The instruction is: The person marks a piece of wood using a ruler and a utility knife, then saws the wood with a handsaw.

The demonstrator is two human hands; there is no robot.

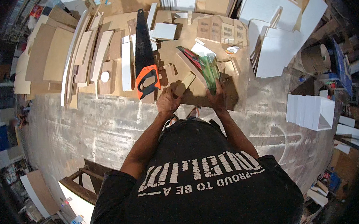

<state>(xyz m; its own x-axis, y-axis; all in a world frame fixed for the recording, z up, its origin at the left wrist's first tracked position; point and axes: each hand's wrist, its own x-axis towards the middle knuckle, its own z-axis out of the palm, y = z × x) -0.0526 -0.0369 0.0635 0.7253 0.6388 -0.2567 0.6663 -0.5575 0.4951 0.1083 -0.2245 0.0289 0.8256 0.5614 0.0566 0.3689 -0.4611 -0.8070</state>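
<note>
My left hand point(168, 100) is closed on a short pale wood piece point(184, 81) at the near edge of a brown board worktable point(231, 92). To its right my right hand point(216, 94) grips a long green item point(209, 69) with red and dark parts, too smeared to identify, angled over the board beside a wooden strip. A handsaw point(144, 48) with an orange-and-black handle lies left of both hands, its blade pointing away from me. Small wood offcuts point(169, 69) and white pieces point(202, 49) lie around the hands.
Wood strips point(83, 56) and panels point(44, 54) fill the left side. Wooden facade models point(219, 29) sit at the back right, beside leaning white boards point(276, 48). A white stepped piece point(308, 108) stands right. A dark metal frame point(85, 179) is lower left. A person point(17, 122) is far left.
</note>
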